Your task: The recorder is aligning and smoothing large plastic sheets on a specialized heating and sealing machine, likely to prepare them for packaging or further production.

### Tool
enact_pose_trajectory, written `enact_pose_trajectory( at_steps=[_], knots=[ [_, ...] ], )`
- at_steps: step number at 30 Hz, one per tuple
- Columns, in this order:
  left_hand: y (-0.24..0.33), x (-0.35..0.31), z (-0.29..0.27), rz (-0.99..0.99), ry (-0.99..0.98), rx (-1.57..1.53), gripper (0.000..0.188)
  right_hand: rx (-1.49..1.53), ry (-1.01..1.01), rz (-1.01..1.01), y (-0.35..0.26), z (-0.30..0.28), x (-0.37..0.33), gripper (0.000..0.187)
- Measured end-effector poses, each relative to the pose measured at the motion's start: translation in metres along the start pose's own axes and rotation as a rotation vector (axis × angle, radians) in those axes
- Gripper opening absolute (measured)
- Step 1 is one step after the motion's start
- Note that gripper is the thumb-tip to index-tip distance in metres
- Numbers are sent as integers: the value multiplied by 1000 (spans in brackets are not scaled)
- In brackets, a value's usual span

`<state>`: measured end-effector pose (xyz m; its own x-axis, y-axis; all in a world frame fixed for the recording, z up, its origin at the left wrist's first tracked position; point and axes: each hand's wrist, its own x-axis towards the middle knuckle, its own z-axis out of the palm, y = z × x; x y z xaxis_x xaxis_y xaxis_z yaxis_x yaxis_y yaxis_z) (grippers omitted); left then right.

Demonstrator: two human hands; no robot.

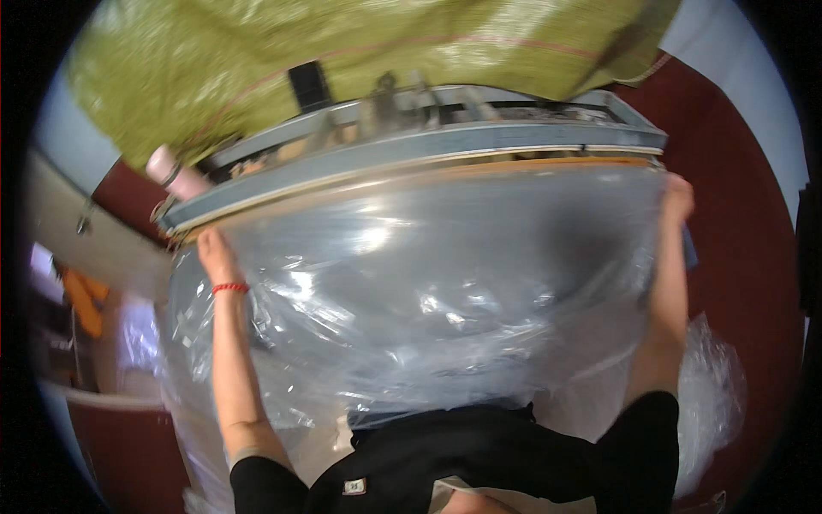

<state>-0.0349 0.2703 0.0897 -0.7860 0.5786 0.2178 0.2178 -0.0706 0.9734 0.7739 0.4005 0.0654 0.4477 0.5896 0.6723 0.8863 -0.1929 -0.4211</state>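
A wide sheet of clear plastic film (pixel 445 248) is stretched between my two arms and falls in creases toward my body. My left hand (pixel 214 249), below a red bead bracelet (pixel 229 289), is closed on the film's far left part. At the far right edge, my right hand (pixel 678 199) is closed on the film too. The film's far edge runs along an orange-brown strip (pixel 548 164) at the front of a long grey metal frame (pixel 428 141). Both hands are close to the ends of this frame. The fingertips are partly hidden.
Several metal parts lie inside the frame. Behind it hangs or lies a yellow-green woven sheet (pixel 471 56), with a black flat object (pixel 309 86) against it. A pink bottle (pixel 177 174) stands by the frame's left end. More crumpled film (pixel 711 394) hangs on the right above the dark red floor (pixel 745 265).
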Motion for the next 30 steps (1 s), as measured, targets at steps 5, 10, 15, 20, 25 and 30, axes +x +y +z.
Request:
enact_pose_trajectory(
  at_steps=[5,10,15,20,25,30],
  knots=[
    [-95,77,-38,192,53,51,14,813,-62,248,-46,100,-24,18],
    [-109,99,-22,209,-123,-49,15,762,77,264,-49,106,-15,12],
    [-110,96,-32,160,-24,14,13,523,187,237,-77,87,-20,13],
    [-80,72,-15,-1,-71,-259,13,495,213,411,-48,89,-11,14],
    [-88,78,-38,63,-36,-170,8,587,173,545,-102,77,-22,20],
    [-15,26,-26,173,-343,-29,5,420,301,-170,-220,14,-47,21]
  ],
)
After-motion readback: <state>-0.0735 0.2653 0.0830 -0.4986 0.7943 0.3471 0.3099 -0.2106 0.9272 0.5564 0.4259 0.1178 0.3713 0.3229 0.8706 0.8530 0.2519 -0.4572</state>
